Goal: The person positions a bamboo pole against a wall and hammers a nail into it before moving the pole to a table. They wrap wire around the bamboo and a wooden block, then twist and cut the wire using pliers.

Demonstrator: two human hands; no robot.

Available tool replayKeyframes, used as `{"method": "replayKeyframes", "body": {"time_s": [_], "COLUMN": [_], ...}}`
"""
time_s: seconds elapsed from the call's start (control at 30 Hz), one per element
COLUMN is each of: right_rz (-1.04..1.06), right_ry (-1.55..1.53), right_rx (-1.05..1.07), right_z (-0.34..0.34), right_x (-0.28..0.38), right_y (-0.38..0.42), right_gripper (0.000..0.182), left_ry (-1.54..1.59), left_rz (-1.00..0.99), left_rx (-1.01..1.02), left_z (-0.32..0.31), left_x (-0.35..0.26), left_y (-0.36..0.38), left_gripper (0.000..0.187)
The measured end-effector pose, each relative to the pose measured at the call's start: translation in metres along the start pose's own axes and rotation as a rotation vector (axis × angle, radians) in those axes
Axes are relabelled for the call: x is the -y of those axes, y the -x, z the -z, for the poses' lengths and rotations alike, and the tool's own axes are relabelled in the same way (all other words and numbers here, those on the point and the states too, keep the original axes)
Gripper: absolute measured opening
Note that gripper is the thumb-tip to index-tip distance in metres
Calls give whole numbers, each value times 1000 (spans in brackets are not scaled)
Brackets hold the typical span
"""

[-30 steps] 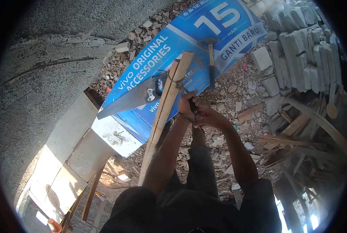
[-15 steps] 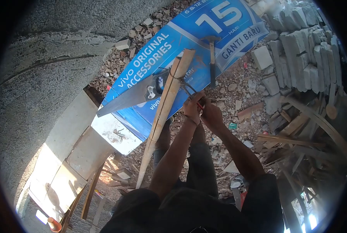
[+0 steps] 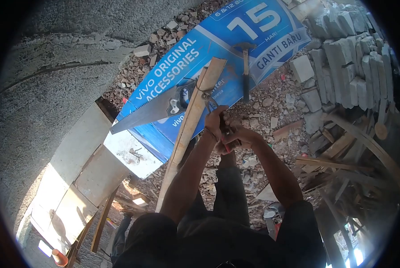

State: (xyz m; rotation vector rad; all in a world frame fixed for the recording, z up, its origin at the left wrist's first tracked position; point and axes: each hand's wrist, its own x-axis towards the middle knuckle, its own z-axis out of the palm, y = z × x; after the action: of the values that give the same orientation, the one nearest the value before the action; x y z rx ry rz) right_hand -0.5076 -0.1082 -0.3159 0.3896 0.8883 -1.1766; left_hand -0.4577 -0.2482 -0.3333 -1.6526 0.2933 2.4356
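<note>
Two long wooden slats (image 3: 187,127) lie together, running from lower left to upper right, with a wire tie (image 3: 206,94) wrapped around them near their top end. My left hand (image 3: 214,121) and my right hand (image 3: 238,136) are pressed together just right of the slats, both closed on a pair of pliers (image 3: 224,129) with red on the handle, whose nose points toward the wire. A hand saw (image 3: 148,111) lies across the blue banner (image 3: 235,42) beside the slats. On the banner above my hands rests a hammer (image 3: 245,71).
A rough grey concrete wall (image 3: 57,67) fills the left. Grey stone blocks (image 3: 347,53) are stacked at the upper right. Scrap wood (image 3: 343,156) and rubble cover the ground to the right. Pale boards (image 3: 79,174) lie at the lower left.
My hands shifted slightly down and right, then back toward the slats, staying on the pliers. The slats wobbled a little.
</note>
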Motion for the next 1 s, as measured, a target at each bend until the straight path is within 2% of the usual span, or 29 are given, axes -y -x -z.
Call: {"method": "replayKeyframes", "body": {"time_s": [0.03,0.13,0.17,0.2,0.23,0.27,0.33,0.37,0.43,0.47,0.53,0.57,0.63,0.67,0.73,0.77,0.83,0.87,0.93,0.97,1.0], "right_rz": [-39,-67,-70,-73,11,13,111,104,146,144,-24,-27,-170,-169,-237,-245,-249,-250,-267,-275,-250], "right_ry": [-75,-203,-56,89,125,125,360,371,441,446,161,165,85,88,50,60,-56,-59,-261,-254,-166], "right_rx": [-11,54,-17,-90,-245,-248,-493,-491,-535,-545,-236,-239,-129,-135,-6,-5,30,17,56,43,-53], "right_z": [-10,-33,-30,-31,-47,-55,-63,-65,-65,-62,-66,-68,-64,-56,-45,-44,-51,-50,-51,-55,-62], "right_x": [-10,-29,-40,-48,-43,-42,-43,-43,-43,-41,-24,-17,-2,0,3,3,5,3,-2,-3,-3], "right_y": [-3,-10,-20,-25,-19,-17,-18,-18,-13,-9,3,8,17,20,21,21,28,30,37,44,50], "right_gripper": [8,14,15,16,13,13,13,13,9,9,6,6,9,9,9,9,11,11,11,11,9], "left_ry": [26,17,22,40,58,56,-174,-163,-188,-184,-390,-385,-852,-985,-1430,-1421,-1514,-1507,-1450,-1463,-1455], "left_rz": [71,159,154,188,229,231,-11,-14,-67,-62,-144,-142,-431,-753,-1257,-1256,-786,-782,-562,-566,-573], "left_rx": [103,158,162,285,404,408,324,323,206,214,58,59,-106,-278,-293,-302,123,136,195,41,47], "left_z": [6,13,19,34,40,42,39,40,37,36,42,51,76,95,112,114,111,108,96,89,87], "left_x": [-3,-11,-15,-13,-12,-9,-7,-6,1,4,4,-3,-26,-31,-52,-59,-66,-65,-54,-42,-31], "left_y": [2,12,7,-5,-6,-10,-11,-12,-13,-12,2,11,27,25,7,-8,-44,-55,-56,-46,-48], "left_gripper": [27,28,28,24,20,20,11,11,26,26,39,39,53,68,80,80,88,88,85,68,68]}}
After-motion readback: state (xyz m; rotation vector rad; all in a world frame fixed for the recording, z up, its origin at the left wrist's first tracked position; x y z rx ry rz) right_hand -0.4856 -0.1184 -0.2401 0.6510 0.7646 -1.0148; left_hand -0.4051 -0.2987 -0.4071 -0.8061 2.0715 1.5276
